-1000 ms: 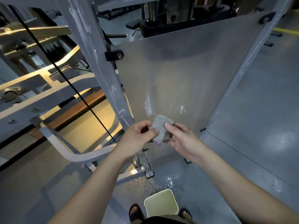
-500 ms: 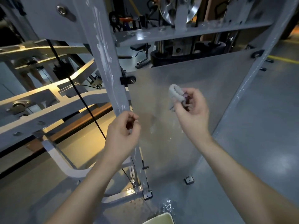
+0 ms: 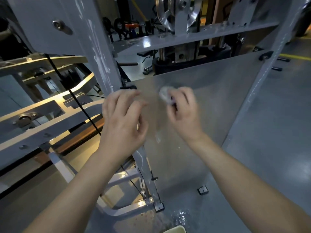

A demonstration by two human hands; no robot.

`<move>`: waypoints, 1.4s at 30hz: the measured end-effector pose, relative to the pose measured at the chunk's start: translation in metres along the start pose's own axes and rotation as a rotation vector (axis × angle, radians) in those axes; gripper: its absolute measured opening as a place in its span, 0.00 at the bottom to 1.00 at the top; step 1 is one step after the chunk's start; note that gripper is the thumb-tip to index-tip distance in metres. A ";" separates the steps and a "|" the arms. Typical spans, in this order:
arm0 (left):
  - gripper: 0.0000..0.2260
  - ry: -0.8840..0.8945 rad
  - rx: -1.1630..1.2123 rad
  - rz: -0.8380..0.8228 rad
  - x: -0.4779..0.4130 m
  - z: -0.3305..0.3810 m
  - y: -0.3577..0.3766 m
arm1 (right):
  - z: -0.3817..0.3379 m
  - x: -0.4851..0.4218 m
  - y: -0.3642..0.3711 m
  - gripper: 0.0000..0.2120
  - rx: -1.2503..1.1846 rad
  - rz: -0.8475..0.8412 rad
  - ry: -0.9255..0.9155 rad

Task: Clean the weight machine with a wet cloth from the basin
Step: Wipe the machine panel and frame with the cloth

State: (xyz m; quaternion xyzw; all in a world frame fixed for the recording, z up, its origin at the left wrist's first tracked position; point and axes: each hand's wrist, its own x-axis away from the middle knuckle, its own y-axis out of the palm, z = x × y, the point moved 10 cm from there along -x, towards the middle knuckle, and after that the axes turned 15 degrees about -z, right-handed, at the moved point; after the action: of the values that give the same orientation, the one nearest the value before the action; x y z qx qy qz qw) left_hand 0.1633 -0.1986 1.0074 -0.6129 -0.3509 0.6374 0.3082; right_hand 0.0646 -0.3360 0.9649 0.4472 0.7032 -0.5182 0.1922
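Cloth [image 3: 164,95], balled, sat pinched in your right hand [image 3: 183,113] before the grey panel [image 3: 218,101] of the weight machine [image 3: 99,52]. Your left hand [image 3: 122,121] hovered beside it, fingers loosely spread, holding nothing. Grey floor [image 3: 272,132] was wet beside the basin [image 3: 175,230] rim.

Small pale grey cloth [image 3: 165,95], bunched into wad, blurred, pinched in fingers of my right hand [image 3: 183,113], held before weight machine [image 3: 101,61] panel [image 3: 218,101]. Machine: grey steel frame, white smears down upright, translucent grey panel. Basin [image 3: 174,230]: pale, only rim corner showing at bottom edge, on floor [image 3: 269,148] below panel.
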 end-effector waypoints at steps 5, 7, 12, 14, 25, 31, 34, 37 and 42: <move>0.28 -0.075 -0.151 -0.072 -0.017 -0.007 -0.003 | -0.016 -0.014 0.007 0.17 0.088 -0.019 -0.080; 0.31 -0.094 -0.208 -0.113 -0.020 -0.009 0.004 | -0.015 0.019 0.060 0.18 0.108 -0.280 -0.158; 0.37 -0.143 -0.326 -0.181 -0.016 -0.011 0.020 | -0.002 0.022 0.041 0.17 0.023 -0.264 -0.078; 0.37 -0.137 -0.348 -0.167 -0.016 -0.009 0.022 | -0.007 -0.006 0.002 0.16 0.018 -0.043 -0.052; 0.35 -0.088 -0.379 -0.094 -0.017 -0.012 0.027 | 0.044 0.101 0.121 0.18 0.071 -0.535 0.104; 0.39 -0.020 -0.350 -0.082 -0.018 -0.017 0.032 | 0.028 0.062 0.047 0.14 0.042 0.008 0.143; 0.38 0.026 -0.347 -0.053 -0.017 -0.020 0.033 | 0.018 0.084 0.098 0.19 0.106 -0.150 0.190; 0.38 0.058 -0.314 -0.023 -0.016 -0.022 0.031 | 0.020 0.098 0.118 0.19 0.089 -0.266 0.309; 0.40 0.127 -0.130 -0.074 -0.012 -0.020 0.025 | 0.013 0.102 0.109 0.17 -0.033 -0.206 0.372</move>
State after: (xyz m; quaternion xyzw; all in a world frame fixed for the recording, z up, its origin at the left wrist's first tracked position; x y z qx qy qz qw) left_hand 0.1851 -0.2210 0.9937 -0.6575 -0.3934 0.5613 0.3128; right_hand 0.0989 -0.2967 0.8239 0.4578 0.7769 -0.4321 0.0122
